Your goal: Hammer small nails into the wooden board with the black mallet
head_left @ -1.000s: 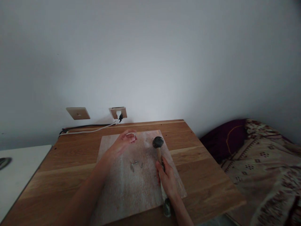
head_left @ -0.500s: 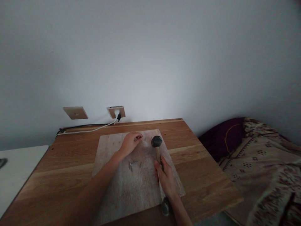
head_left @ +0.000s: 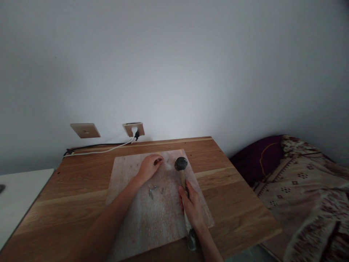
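My right hand (head_left: pixel 193 205) is wrapped around the pale handle of a hammer (head_left: pixel 181 163). Its dark, round head points away from me over the right part of a worn board (head_left: pixel 141 225). Toward the board's far edge, my left hand (head_left: pixel 149 165) rests low with fingers curled and thumb and fingertips pressed together; whatever they pinch is too small or hidden to make out. Between my hands and nearer to me, several loose nails (head_left: pixel 153 190) lie in a small group on the board.
The board lies on a wooden tabletop (head_left: pixel 231 189) against a wall. A socket with a plug (head_left: pixel 135 131) sits above the back edge, and a white cable (head_left: pixel 109 150) runs left. A white surface (head_left: pixel 21 196) stands at left; patterned fabric (head_left: pixel 300 185) lies at right.
The view has shifted very slightly. Both hands and the hammer keep almost the same place over the board; the loose nails look unmoved.
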`<move>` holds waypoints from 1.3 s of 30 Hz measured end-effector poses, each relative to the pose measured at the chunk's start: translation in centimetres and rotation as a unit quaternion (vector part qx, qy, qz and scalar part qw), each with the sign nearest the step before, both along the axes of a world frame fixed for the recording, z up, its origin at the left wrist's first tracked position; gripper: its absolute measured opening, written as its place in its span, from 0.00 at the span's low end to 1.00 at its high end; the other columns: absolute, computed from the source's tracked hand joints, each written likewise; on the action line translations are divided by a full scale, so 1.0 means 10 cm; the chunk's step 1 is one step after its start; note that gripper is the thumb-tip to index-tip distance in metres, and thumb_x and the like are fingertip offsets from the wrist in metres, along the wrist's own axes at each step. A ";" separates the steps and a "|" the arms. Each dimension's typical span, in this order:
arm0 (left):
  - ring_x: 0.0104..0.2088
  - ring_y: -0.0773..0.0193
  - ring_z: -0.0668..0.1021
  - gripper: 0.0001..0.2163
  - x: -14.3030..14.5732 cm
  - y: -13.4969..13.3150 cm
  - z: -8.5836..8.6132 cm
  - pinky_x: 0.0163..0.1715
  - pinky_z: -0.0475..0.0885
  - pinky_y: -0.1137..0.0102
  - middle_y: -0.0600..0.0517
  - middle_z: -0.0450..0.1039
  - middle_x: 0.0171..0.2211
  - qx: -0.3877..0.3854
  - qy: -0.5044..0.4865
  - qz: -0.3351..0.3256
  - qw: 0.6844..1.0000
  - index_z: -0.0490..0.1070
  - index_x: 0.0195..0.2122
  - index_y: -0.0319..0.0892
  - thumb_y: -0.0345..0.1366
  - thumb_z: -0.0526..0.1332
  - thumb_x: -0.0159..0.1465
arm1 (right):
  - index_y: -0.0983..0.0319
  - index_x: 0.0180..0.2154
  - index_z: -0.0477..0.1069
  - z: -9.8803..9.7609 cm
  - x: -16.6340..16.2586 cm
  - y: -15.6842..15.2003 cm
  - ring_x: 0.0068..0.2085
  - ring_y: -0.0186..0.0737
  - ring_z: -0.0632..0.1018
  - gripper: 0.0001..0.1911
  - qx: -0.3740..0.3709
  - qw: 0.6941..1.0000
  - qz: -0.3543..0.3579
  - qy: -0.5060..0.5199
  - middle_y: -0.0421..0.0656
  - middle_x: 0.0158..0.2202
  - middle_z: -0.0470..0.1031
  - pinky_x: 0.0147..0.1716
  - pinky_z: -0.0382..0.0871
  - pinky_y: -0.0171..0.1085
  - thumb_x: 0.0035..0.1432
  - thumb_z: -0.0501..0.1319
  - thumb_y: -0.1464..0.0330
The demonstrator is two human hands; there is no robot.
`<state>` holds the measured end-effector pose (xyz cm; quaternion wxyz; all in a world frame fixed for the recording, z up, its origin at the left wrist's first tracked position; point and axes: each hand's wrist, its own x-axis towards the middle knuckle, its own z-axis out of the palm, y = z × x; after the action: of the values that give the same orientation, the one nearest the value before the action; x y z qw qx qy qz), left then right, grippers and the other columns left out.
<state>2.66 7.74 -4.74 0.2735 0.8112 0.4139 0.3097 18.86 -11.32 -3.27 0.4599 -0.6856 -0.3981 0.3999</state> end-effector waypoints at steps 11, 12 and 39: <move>0.41 0.57 0.79 0.07 0.00 0.00 -0.06 0.46 0.72 0.63 0.48 0.79 0.39 0.016 0.015 0.002 1.000 0.81 0.39 0.44 0.27 0.65 0.64 | 0.57 0.39 0.69 0.04 0.00 0.02 0.16 0.40 0.66 0.20 0.001 1.000 0.000 0.001 0.35 0.16 0.63 0.13 0.61 0.38 0.61 0.58 0.47; 0.41 0.57 0.79 0.07 0.00 0.00 -0.05 0.46 0.72 0.63 0.47 0.79 0.39 0.017 0.018 0.002 1.000 0.81 0.40 0.43 0.27 0.65 0.64 | 0.56 0.37 0.68 0.03 0.00 0.02 0.16 0.39 0.66 0.19 0.002 1.000 0.002 0.007 0.35 0.17 0.63 0.13 0.61 0.38 0.61 0.59 0.47; 0.36 0.58 0.82 0.16 -0.01 -0.03 -0.03 0.39 0.73 0.67 0.49 0.82 0.38 -0.033 -0.011 0.019 0.999 0.75 0.47 0.42 0.24 0.63 0.58 | 0.57 0.32 0.65 0.23 -0.20 0.54 0.15 0.32 0.66 0.15 0.024 0.994 0.108 0.006 0.33 0.21 0.65 0.11 0.59 0.32 0.59 0.59 0.53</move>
<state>2.52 7.46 -5.02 0.2985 0.7903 0.4363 0.3099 16.86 -5.89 -0.97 0.4325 -0.6252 -0.4763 0.4418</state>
